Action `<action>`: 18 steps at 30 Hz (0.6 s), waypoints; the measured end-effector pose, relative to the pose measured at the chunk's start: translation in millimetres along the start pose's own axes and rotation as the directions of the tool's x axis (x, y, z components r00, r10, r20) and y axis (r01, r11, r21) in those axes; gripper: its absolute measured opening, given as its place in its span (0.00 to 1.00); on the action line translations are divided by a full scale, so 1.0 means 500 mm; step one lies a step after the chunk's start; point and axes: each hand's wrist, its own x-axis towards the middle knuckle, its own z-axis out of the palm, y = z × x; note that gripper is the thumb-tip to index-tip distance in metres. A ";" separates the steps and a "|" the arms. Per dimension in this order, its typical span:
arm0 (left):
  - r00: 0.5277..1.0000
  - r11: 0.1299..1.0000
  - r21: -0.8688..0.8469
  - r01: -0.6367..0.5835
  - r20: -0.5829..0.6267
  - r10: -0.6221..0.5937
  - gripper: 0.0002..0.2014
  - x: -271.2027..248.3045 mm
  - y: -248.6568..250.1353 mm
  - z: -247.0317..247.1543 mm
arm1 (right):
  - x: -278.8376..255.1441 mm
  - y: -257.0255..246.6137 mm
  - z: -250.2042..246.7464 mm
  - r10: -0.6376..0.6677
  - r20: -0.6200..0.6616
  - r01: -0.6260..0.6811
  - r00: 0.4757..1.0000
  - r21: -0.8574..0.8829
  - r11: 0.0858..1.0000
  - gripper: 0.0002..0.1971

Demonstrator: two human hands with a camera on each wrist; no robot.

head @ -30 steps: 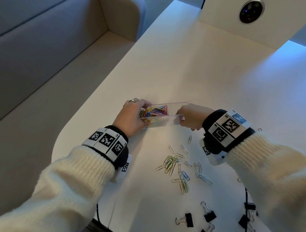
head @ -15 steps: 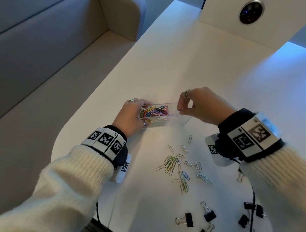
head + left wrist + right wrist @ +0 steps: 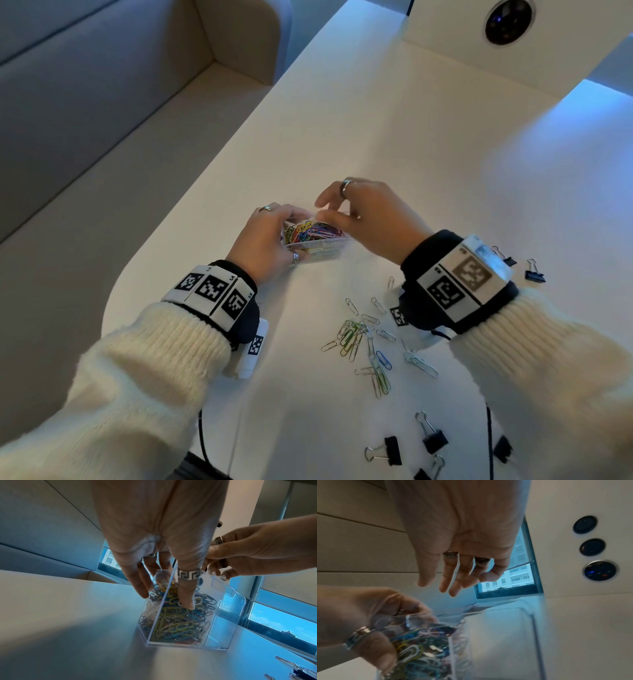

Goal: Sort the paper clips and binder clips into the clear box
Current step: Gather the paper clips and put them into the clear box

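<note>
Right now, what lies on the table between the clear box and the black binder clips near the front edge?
In the head view, a loose scatter of paper clips lies between the clear box and the black binder clips; around it the table is bare.

The right hand [image 3: 370, 219] left the box's [image 3: 322, 248] right end, where it had gripped it a second ago, rose, and moved left above the open top, fingers loosened, toward the table's left edge.
</note>
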 end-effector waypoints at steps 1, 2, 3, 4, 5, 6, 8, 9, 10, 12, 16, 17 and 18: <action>1.000 1.000 0.011 -0.003 0.005 0.002 0.27 0.001 0.000 0.000 | -0.005 0.007 -0.011 0.019 -0.011 -0.019 1.000 -0.036 0.999 0.15; 1.000 1.000 0.024 -0.004 0.012 0.004 0.27 0.001 0.000 0.000 | -0.012 0.013 -0.024 0.051 0.001 -0.051 0.999 -0.101 0.994 0.21; 1.000 0.999 0.036 -0.003 0.020 0.002 0.27 0.002 0.000 -0.001 | -0.019 0.019 -0.034 0.098 0.038 -0.089 0.994 -0.175 0.980 0.28; 1.000 0.999 0.045 -0.001 0.025 -0.001 0.27 0.003 0.000 -0.001 | -0.026 0.025 -0.044 0.150 0.092 -0.124 0.984 -0.244 0.962 0.34; 1.000 0.999 0.052 0.002 0.028 -0.003 0.27 0.004 0.000 0.000 | -0.033 0.033 -0.049 0.198 0.143 -0.149 0.970 -0.297 0.943 0.39; 1.000 0.998 0.057 0.004 0.027 -0.005 0.28 0.006 0.000 0.000 | -0.039 0.041 -0.050 0.231 0.175 -0.164 0.957 -0.330 0.930 0.40; 1.000 0.998 0.063 0.015 0.016 -0.016 0.28 0.007 -0.001 0.004 | -0.044 0.058 -0.044 0.233 0.162 -0.170 0.959 -0.332 0.928 0.34; 1.000 0.998 0.063 0.019 0.007 -0.019 0.27 0.008 0.000 0.006 | -0.044 0.064 -0.040 0.215 0.126 -0.166 0.968 -0.319 0.933 0.30; 1.000 0.998 0.064 0.020 0.001 -0.020 0.27 0.009 0.000 0.008 | -0.043 0.066 -0.037 0.201 0.090 -0.164 0.975 -0.309 0.937 0.27; 1.000 0.997 0.071 0.020 -0.006 -0.019 0.26 0.012 0.001 0.012 | -0.041 0.069 -0.029 0.181 0.043 -0.160 0.983 -0.298 0.941 0.26; 0.999 0.994 0.106 0.033 -0.027 -0.031 0.26 0.016 0.006 0.020 | -0.057 0.079 -0.040 0.169 0.005 -0.162 0.986 -0.252 0.954 0.31; 0.999 0.993 0.110 0.044 -0.033 -0.041 0.26 0.017 0.007 0.021 | -0.066 0.082 -0.051 0.186 -0.006 -0.183 0.983 -0.199 0.963 0.32; 0.998 0.991 0.119 0.059 -0.032 -0.055 0.26 0.017 0.009 0.021 | -0.077 0.086 -0.063 0.207 -0.019 -0.208 0.978 -0.138 0.968 0.33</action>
